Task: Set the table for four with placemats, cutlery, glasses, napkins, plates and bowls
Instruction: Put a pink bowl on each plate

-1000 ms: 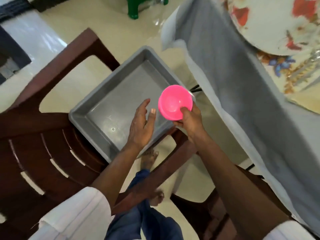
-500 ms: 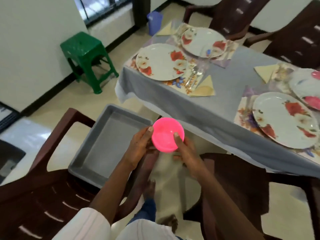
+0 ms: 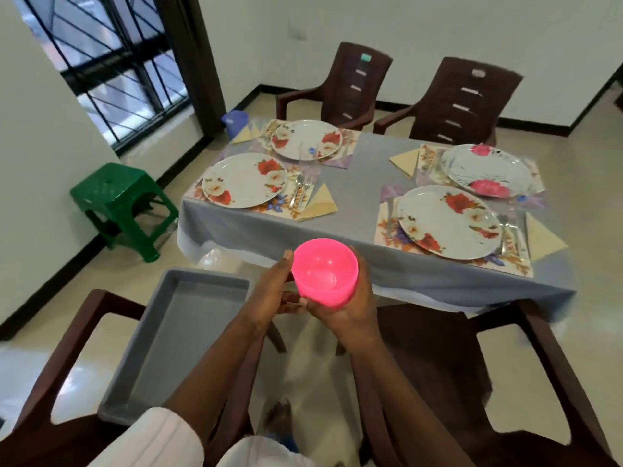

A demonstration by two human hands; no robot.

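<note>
A pink plastic bowl [image 3: 324, 272] is held upright in front of the table's near edge. My right hand [image 3: 350, 311] cups it from below and the right, fingers curled round its wall. My left hand [image 3: 271, 291] touches its left side, thumb at the rim. On the grey tablecloth [image 3: 357, 183] lie several floral plates on placemats: near left [image 3: 244, 180], far left [image 3: 306, 139], near right [image 3: 448, 221], far right [image 3: 487, 170]. Folded yellow napkins [image 3: 318, 203] and cutlery [image 3: 300, 188] lie beside the plates.
A grey tray [image 3: 148, 375] rests on a brown chair [image 3: 50, 365] at my lower left. Another brown chair [image 3: 539, 382] stands at lower right, two more [image 3: 350, 85] behind the table. A green stool [image 3: 118, 197] and a blue bin [image 3: 235, 121] stand by the left wall.
My view swung up from the tray to the whole table. The bowl rose from above the tray towards the table edge, and my left hand came onto its side.
</note>
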